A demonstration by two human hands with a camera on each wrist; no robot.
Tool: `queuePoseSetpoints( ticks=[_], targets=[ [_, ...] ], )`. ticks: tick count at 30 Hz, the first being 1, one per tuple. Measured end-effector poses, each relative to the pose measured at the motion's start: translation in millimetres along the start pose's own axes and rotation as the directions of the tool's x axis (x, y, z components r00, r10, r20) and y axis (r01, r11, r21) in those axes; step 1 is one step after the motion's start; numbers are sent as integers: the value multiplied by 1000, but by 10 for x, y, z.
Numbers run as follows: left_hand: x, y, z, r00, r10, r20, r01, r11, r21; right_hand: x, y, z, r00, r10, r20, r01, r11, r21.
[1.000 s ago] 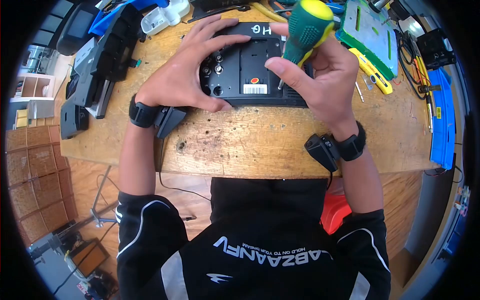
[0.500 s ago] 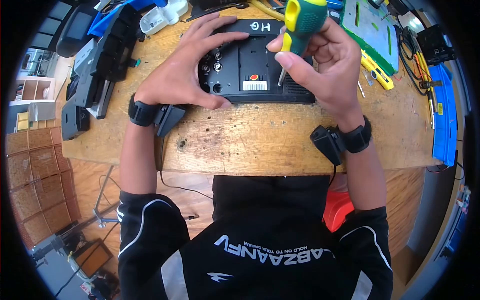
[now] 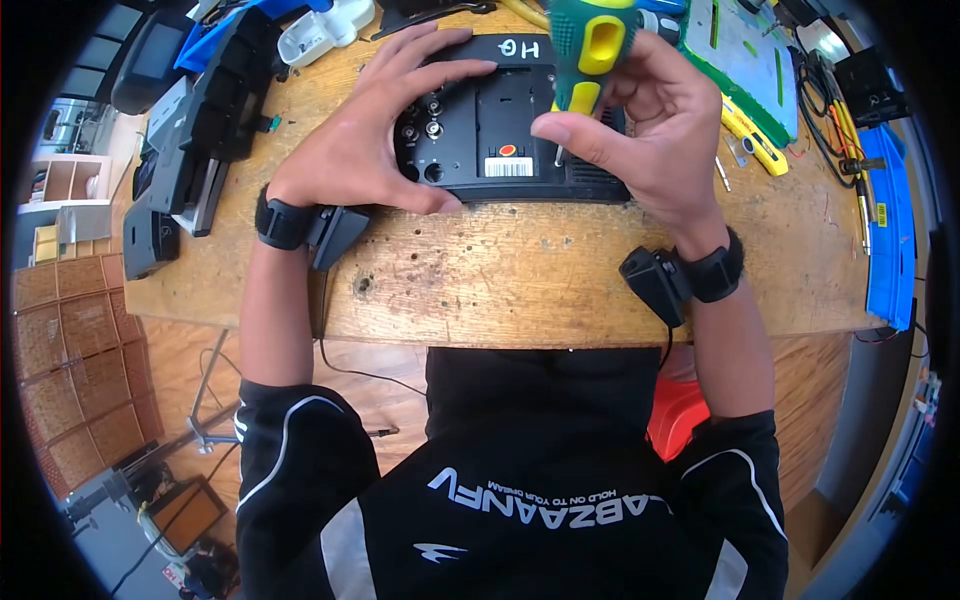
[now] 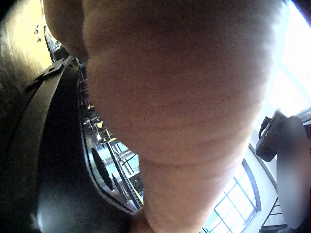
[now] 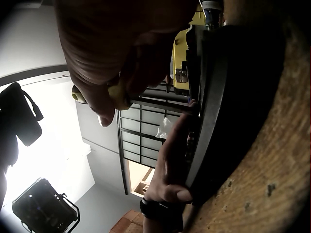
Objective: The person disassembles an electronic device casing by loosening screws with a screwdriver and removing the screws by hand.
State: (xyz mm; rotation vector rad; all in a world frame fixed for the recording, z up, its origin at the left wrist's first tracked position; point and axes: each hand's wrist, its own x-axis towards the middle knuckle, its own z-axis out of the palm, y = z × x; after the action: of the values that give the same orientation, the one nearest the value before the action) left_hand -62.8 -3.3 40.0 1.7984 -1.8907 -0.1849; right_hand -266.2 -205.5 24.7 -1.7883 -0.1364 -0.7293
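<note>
A black device (image 3: 508, 110) with round metal connectors and a barcode label lies flat on the wooden bench. The left hand (image 3: 370, 140) spans its left end, thumb along the near edge and fingers over the far side. In the right hand (image 3: 660, 140) is a green and yellow screwdriver (image 3: 592, 50), its shaft pointing down at the device beside the label. The right wrist view shows the screwdriver shaft (image 5: 160, 104) reaching the device's face (image 5: 209, 121). In the left wrist view the left hand (image 4: 170, 97) covers much of the picture.
Black equipment (image 3: 225, 95) stands at the left of the bench (image 3: 450, 290). At the back are a white tray (image 3: 325, 35) and a green-edged board (image 3: 745, 70). On the right lie a yellow cutter (image 3: 752, 135), cables and a blue bin (image 3: 890, 230).
The screwdriver handle has shifted left and farther back, and its visible faces have turned. The right wrist has moved slightly right since the earliest frame. The left hand keeps its hold on the device.
</note>
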Motion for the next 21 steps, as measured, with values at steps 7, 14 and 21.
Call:
queuePoseSetpoints(
  ticks=[7,14,21],
  targets=[
    [24,23,-15,1000,10,-4,-10,1000,6,51,-36,-31,999,-21,35,23,999,-44],
    [24,1,-10,1000,-2,12,2,1000,4,32,-105,39,1000,13,5,-14,991,131],
    [29,14,-13,1000,5,22,-5,1000,3,120,-37,64,986,-146,-81,140,987,-77]
  ],
)
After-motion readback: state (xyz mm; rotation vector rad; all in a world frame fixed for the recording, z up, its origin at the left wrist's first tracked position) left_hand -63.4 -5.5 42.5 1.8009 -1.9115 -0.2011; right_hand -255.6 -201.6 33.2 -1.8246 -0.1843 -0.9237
